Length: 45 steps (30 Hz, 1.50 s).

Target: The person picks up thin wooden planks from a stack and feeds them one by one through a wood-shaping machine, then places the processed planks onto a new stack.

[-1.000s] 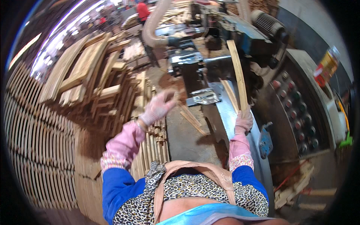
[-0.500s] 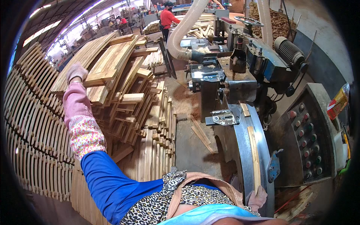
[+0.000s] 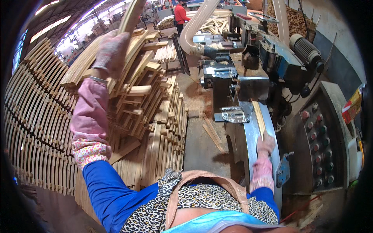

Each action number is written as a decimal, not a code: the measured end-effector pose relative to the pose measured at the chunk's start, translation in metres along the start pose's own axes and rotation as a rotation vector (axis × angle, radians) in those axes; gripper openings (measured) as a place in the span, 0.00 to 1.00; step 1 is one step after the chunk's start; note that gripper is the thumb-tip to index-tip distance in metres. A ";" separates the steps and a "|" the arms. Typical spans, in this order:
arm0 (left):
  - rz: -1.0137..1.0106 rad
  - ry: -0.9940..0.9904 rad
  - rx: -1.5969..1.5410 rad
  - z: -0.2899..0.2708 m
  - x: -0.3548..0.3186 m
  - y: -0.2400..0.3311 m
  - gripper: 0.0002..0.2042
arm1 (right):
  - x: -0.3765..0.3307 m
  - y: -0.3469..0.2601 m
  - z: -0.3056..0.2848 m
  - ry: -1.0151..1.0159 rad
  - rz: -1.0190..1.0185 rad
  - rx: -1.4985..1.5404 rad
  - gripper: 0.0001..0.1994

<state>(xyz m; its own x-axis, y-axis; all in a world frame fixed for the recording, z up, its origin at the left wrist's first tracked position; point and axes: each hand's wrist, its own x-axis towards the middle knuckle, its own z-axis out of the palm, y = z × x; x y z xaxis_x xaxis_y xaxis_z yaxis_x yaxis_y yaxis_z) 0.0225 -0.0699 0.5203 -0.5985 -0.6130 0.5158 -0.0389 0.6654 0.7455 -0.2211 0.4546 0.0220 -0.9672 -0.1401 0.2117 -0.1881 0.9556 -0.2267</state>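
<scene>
My gloved left hand (image 3: 112,50) is closed round a curved wooden board (image 3: 132,16), lifted and tilted above the pile of boards (image 3: 83,62). My gloved right hand (image 3: 265,144) grips the near end of a narrow wooden strip (image 3: 258,115). That strip lies lengthwise on the curved metal bed (image 3: 250,145) of a woodworking machine. Its far end reaches close to the machine's cutter housing (image 3: 253,88). Pink sleeves cover both forearms.
Stacked curved slats (image 3: 42,143) line the far left. A control panel (image 3: 320,143) with coloured buttons stands at the right. A ribbed hose (image 3: 194,33) runs down to the machine. Loose offcuts (image 3: 213,134) lie on the floor. A person in red (image 3: 180,14) stands further back.
My left hand has picked up a board from the pile and raised it, moving right. My right hand has pushed forward along the bed, and the strip has slid toward the machine head.
</scene>
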 end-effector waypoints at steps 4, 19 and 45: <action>-0.071 -0.019 -0.155 0.136 -0.067 -0.042 0.16 | 0.005 -0.148 -0.054 -0.145 -0.184 1.221 0.33; -0.348 -1.033 0.103 0.268 -0.294 -0.156 0.28 | -0.301 0.119 -0.108 -0.061 0.038 -0.027 0.24; -0.401 0.152 1.447 0.064 0.109 -0.161 0.18 | -0.294 0.115 -0.094 0.042 0.132 -0.017 0.23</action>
<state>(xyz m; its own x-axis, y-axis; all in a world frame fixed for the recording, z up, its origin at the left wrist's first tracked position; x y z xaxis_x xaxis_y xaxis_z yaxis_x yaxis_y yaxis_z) -0.0874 -0.2166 0.4293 -0.2747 -0.8275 0.4897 -0.9613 0.2263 -0.1569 0.0582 0.6300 0.0232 -0.9753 -0.0027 0.2207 -0.0568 0.9693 -0.2393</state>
